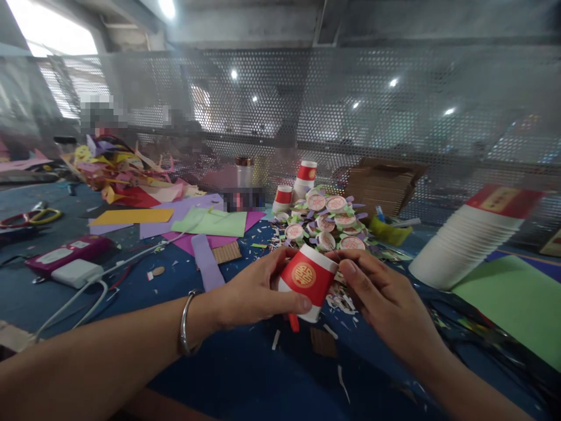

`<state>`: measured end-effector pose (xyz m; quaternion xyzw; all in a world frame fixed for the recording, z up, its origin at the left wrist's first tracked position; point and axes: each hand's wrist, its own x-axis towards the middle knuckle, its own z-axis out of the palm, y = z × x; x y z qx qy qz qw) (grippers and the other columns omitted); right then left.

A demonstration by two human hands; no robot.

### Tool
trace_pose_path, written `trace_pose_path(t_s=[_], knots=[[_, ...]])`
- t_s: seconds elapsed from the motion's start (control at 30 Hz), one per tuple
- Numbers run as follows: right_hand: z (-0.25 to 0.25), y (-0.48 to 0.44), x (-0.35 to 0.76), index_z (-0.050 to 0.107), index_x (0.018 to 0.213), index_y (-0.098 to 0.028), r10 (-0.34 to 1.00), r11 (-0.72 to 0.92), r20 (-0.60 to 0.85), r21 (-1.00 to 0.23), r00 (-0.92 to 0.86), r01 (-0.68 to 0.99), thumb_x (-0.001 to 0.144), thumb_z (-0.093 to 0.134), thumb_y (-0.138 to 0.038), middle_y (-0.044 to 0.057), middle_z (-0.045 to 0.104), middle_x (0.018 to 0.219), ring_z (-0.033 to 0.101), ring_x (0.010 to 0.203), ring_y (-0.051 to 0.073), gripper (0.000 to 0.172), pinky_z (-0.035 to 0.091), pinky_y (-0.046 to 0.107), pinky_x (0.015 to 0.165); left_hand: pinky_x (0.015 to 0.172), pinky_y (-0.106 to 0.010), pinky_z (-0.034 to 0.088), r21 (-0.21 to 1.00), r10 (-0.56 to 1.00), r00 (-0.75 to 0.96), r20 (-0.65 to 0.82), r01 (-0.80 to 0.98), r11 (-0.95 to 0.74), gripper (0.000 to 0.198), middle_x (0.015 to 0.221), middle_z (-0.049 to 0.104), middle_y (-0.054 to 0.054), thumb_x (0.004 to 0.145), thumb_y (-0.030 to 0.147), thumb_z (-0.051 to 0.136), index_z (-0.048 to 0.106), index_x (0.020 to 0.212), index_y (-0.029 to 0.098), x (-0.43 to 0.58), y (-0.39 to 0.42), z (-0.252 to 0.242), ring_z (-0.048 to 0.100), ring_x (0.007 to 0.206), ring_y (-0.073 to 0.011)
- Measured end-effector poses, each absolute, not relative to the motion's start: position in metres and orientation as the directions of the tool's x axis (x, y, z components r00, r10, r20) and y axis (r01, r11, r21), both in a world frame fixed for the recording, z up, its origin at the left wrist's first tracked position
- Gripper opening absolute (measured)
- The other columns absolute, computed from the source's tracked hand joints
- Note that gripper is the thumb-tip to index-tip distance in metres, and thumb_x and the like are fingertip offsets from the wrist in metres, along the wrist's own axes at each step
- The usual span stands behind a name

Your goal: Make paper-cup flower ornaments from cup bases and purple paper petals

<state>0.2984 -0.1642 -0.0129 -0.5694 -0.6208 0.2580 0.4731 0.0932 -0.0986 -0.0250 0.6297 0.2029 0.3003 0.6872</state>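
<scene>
My left hand (267,287) is wrapped round a red-and-white paper cup (302,275) with a round gold emblem, thumb across its front. The cup is tilted above the blue table. At the cup's upper right edge, my right hand (379,286) has its thumb and forefinger pinched together. Whatever lies between those fingertips is too small to make out. Just beyond the cup rises a pile of cut cup pieces (326,223), white discs with red print and green and purple paper strips. A small red object (293,323) shows under the cup.
Stacked paper cups (467,245) lean at the right beside green paper (517,310). More cups (305,175) stand behind the pile, near cardboard (381,184). Coloured sheets (210,222), a white charger (78,272) with cable and scissors (33,217) lie left. Perforated metal panels close the back.
</scene>
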Motion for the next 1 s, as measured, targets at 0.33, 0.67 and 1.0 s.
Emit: trace_pose_path(t_s=[0.33,0.67,1.0], knots=[[-0.009,-0.178,0.288,0.065,0.110,-0.024,0.942,0.215,0.323,-0.792,0.093,0.572,0.093,0.057,-0.056,0.002,0.074,0.081,0.067,0.070,0.018,0.037,0.050,0.026,0.059,0.064,-0.026,0.049,0.991,0.846,0.516,0.133,-0.095,-0.097,0.058,0.093,0.065,-0.004,0.075,0.046,0.083,0.055,0.118,0.019,0.095,-0.092,-0.026,0.060,0.076,-0.0146],[-0.012,-0.178,0.291,0.066,0.103,-0.025,0.955,0.262,0.294,-0.779,-0.038,0.569,0.096,0.055,-0.053,0.000,0.072,0.077,0.064,0.067,0.016,0.031,0.046,0.024,0.053,0.064,-0.029,0.050,0.977,0.843,0.495,0.212,-0.095,-0.190,0.065,0.090,0.065,-0.002,0.068,0.040,0.088,0.053,0.120,0.021,0.094,-0.091,-0.027,0.061,0.071,-0.0141],[-0.010,-0.180,0.290,0.064,0.096,-0.025,0.964,0.252,0.260,-0.804,-0.063,0.539,0.097,0.054,-0.053,-0.001,0.070,0.078,0.063,0.067,0.014,0.030,0.047,0.022,0.055,0.062,-0.027,0.046,0.922,0.815,0.465,0.346,-0.005,-0.388,0.051,0.089,0.063,-0.001,0.071,0.032,0.083,0.052,0.110,0.019,0.095,-0.095,-0.025,0.059,0.072,-0.0140]])
